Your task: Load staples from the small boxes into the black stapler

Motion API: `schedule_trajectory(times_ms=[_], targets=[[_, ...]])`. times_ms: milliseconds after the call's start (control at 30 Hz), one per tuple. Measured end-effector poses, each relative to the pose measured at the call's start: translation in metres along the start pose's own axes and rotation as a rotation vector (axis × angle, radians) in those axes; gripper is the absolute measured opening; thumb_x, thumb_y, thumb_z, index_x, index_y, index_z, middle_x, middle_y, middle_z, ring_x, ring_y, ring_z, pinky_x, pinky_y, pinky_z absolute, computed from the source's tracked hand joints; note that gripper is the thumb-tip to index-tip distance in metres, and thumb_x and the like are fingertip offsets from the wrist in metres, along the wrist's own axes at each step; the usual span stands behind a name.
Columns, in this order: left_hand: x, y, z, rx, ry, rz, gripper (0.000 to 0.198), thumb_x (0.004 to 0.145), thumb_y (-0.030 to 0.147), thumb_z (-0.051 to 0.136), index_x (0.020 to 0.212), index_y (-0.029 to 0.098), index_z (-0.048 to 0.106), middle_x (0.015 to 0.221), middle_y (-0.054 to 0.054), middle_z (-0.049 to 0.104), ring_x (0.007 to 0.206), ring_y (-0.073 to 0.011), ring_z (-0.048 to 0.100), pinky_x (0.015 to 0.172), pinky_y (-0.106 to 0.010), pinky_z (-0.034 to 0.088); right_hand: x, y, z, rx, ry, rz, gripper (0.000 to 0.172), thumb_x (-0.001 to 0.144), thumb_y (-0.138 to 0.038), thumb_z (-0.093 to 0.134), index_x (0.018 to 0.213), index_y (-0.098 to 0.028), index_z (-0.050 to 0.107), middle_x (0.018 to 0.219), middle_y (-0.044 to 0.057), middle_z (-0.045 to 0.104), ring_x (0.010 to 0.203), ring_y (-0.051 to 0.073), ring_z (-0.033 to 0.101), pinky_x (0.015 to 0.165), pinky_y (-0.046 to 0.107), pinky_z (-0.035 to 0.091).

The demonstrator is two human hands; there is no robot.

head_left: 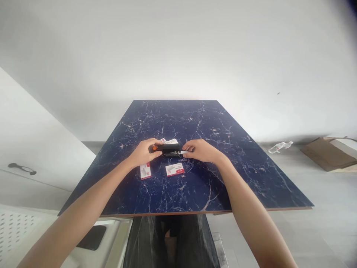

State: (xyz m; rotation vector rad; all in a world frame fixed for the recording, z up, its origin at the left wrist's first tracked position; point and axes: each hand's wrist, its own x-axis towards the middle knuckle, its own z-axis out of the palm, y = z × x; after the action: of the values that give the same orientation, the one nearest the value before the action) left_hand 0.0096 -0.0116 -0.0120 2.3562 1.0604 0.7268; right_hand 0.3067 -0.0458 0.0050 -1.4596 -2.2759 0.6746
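Note:
A black stapler (169,149) with an orange end lies across the middle of the dark blue marbled table (195,186). My left hand (145,152) grips its left, orange end with curled fingers. My right hand (202,150) pinches its right end, where a thin white strip shows. Two small red-and-white staple boxes lie just in front of the stapler: one staple box (145,171) under my left wrist, the other staple box (174,169) nearer the centre. More white boxes (170,141) peek out behind the stapler.
A white wall stands behind the table. On the grey floor to the right lie a plastic bottle (279,147) and flattened cardboard (326,153). At the left is a white cabinet with a dark handle (22,168). A dark flat object (92,237) lies below left.

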Motion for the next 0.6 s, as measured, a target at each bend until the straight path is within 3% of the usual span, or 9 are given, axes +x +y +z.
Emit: schedule_trajectory(times_ms=[233,600], targets=[[0.0005,0.0005,-0.0006,0.0,-0.004,0.0,0.033,0.086,0.038,0.065,0.116,0.023,0.069,0.109,-0.007,0.071,0.097,-0.0246,0.066,0.088,-0.041,0.05,0.0011,-0.0019,0.003,0.04,0.02,-0.002,0.013,0.083,-0.031,0.071,0.094,-0.027,0.078,0.094,-0.001,0.077,0.085,0.019,0.071,0.078,0.027,0.052],[0.0002,0.0009,-0.001,-0.006,-0.002,0.014,0.033,0.086,0.038,0.065,0.116,0.022,0.069,0.11,-0.008,0.071,0.096,-0.0245,0.066,0.087,-0.041,0.051,0.0059,0.0012,0.0071,0.104,0.012,0.046,0.018,0.09,-0.032,0.061,0.096,-0.026,0.077,0.094,0.0,0.077,0.083,0.018,0.07,0.077,0.028,0.051]])
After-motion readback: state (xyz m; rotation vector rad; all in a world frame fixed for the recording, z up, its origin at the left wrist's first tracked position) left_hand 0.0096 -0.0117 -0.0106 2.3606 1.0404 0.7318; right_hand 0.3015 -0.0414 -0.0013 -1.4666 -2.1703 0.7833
